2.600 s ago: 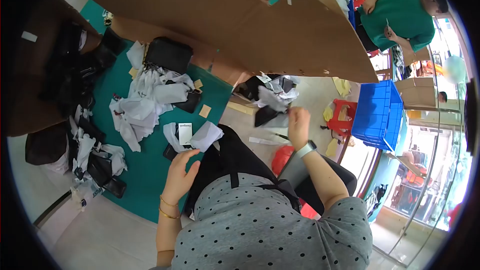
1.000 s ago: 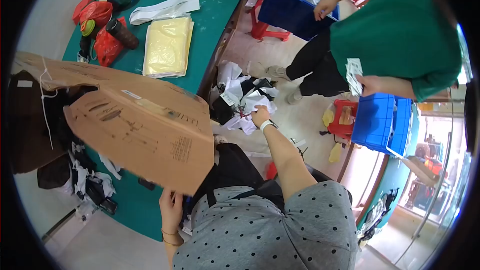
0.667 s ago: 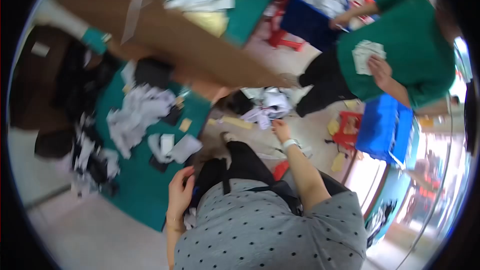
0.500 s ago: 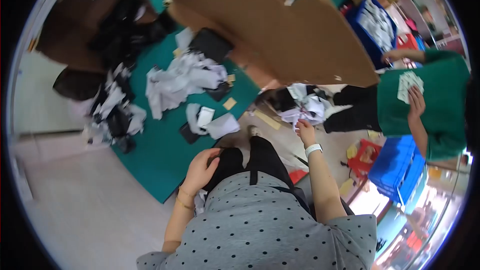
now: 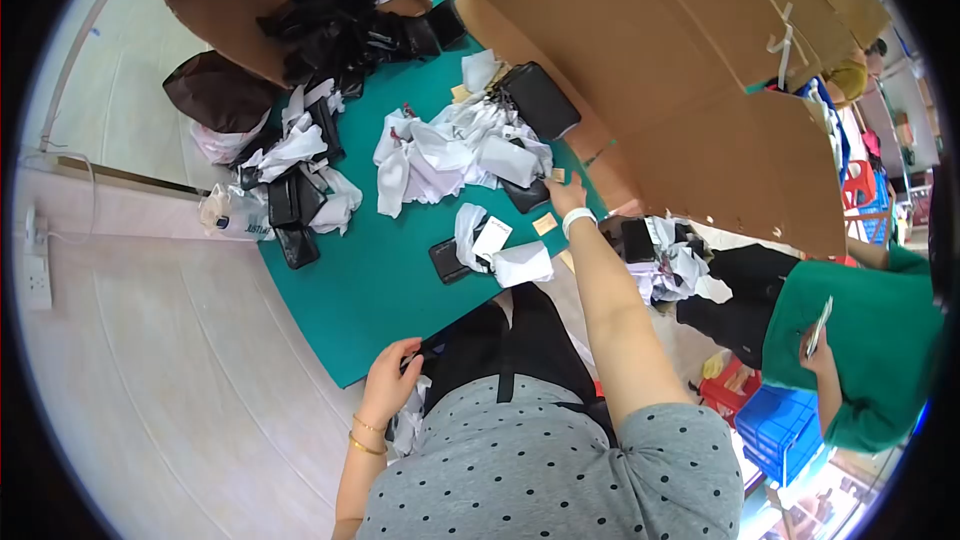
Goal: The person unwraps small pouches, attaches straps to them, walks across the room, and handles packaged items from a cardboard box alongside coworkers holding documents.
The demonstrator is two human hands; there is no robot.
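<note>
My right hand reaches over the green table, its thumb and fingers apart. It is beside a black wallet partly covered by white paper, close to a small tan card. Whether it touches either is unclear. My left hand hangs at the table's front edge by my leg, fingers loosely apart and holding nothing visible. Between my hands lie another black wallet, a white card and crumpled white paper. A heap of white wrapping paper spreads behind them.
Black wallets fill an opened cardboard box at the back left. A large cardboard wall rises at the right rear. Wrapped items and a plastic bag sit at the left edge. To the right stands a person in green, holding papers, near a blue crate.
My right hand has moved from over the floor pile at the right to the table, beside the black wallet. The view has turned rightward. The person in green has lowered the papers.
</note>
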